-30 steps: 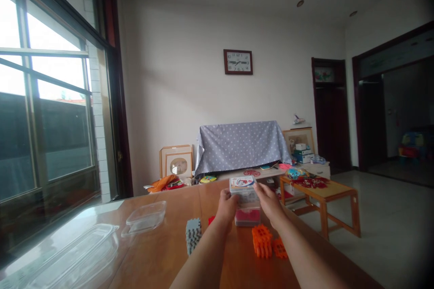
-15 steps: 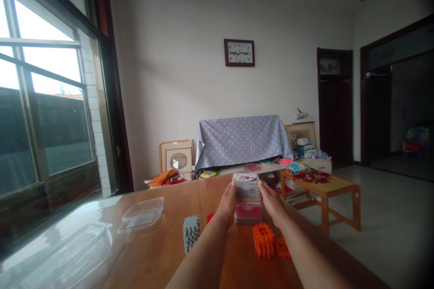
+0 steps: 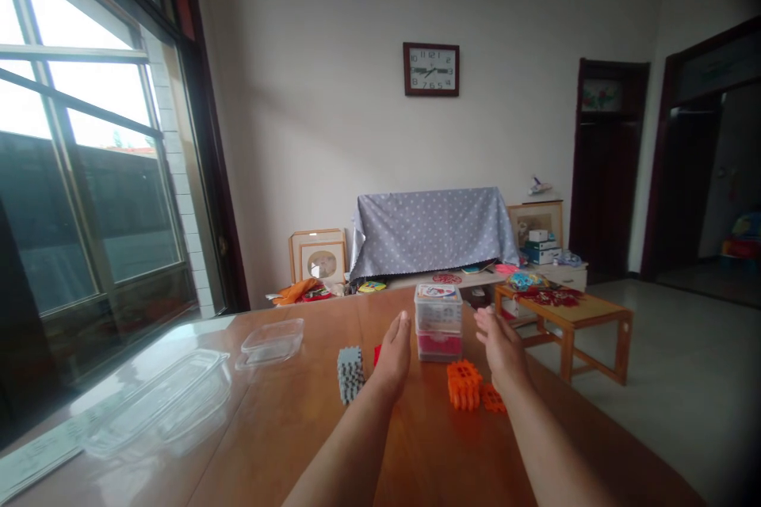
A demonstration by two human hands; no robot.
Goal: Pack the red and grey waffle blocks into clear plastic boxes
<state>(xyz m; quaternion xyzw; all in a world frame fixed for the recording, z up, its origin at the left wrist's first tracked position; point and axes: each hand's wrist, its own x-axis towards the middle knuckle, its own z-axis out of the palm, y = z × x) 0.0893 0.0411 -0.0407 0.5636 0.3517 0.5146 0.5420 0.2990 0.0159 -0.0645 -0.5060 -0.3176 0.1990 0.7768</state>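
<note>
A clear plastic box [image 3: 438, 310] with a printed label on its lid is stacked upright on another clear box with pink-red contents [image 3: 439, 345]. My left hand [image 3: 395, 354] is to the left of the stack, apart from it, fingers stretched out and holding nothing. On the other side, my right hand [image 3: 500, 347] is also off the boxes, its fingers extended. A stack of grey interlocking toy pieces [image 3: 350, 374] stands by my left forearm. Orange interlocking pieces [image 3: 464, 385] are piled near my right wrist, with a loose orange piece [image 3: 493, 398] beside them. A red piece [image 3: 376, 354] is mostly hidden behind my left hand.
Clear plastic trays [image 3: 160, 400] and a smaller clear tray [image 3: 272, 342] lie on the left of the wooden table [image 3: 267, 428]. Beyond its right edge is a low wooden table [image 3: 600, 321] with bagged items. A cloth-covered object [image 3: 434, 230] stands along the wall.
Both hands have let go of the upper box and moved apart to either side. That box now sits squarely on the pink-red one. The camera view has shifted slightly.
</note>
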